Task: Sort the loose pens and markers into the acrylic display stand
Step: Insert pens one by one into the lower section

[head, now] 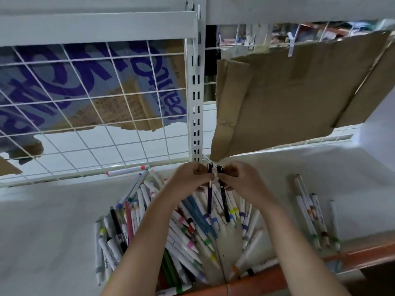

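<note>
My left hand (190, 175) and my right hand (237, 178) meet above the back of a large pile of loose markers and pens (188, 231) on the white shelf. The left hand pinches a dark purple pen (210, 197) that hangs upright. A black pen (224, 201) hangs from the fingers of the right hand, just beside the purple one. Most markers in the pile are white with coloured bands; some are blue, pink or green. No acrylic display stand is visible.
A separate small group of white markers (314, 218) lies to the right on the shelf (53, 231). One marker (128, 170) lies against the white wire grid (89, 116) at the back. Cardboard sheets (288, 92) hang behind. An orange shelf edge (352, 255) runs along the front.
</note>
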`<state>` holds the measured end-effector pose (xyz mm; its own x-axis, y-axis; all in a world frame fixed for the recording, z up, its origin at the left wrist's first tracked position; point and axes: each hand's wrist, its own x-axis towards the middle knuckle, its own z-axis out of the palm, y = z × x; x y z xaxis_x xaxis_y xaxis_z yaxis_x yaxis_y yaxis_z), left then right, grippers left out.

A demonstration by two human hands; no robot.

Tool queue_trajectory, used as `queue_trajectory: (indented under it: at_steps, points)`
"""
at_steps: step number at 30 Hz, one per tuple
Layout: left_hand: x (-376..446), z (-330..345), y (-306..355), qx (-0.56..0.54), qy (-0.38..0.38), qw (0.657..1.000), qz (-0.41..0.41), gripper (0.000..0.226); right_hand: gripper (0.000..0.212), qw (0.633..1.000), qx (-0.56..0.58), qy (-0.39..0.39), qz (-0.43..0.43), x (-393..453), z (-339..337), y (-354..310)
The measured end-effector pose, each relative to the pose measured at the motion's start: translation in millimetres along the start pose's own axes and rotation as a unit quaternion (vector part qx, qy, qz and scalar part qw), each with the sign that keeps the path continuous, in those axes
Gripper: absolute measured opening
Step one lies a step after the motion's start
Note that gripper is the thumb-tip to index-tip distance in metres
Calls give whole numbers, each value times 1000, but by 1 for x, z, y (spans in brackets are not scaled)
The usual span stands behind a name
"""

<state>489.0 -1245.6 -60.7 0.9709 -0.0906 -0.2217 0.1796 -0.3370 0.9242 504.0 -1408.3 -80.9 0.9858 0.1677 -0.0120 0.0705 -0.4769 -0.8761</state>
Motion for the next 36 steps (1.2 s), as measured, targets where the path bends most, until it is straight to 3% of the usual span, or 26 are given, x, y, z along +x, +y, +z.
queue_trajectory:
  at_steps: [6,10,16,20,27,36]
  points:
    - [-4,31,44,-109,-37,990,80,8,10,988,115,105,-3,-31,-50,-9]
    - [-9,75,76,-91,-67,986,124,11,18,978,91,185,-17,-68,-100,-8]
    - [-26,173,118,-117,-201,951,206,14,18,954,91,286,2,-136,-181,21]
    - [-37,253,141,-92,-242,939,225,15,15,936,91,341,11,-179,-236,51]
    - [-67,374,172,-74,-264,933,234,16,10,921,48,386,34,-246,-321,111]
    - [-58,455,189,-45,-242,944,221,18,7,915,71,395,33,-273,-394,159]
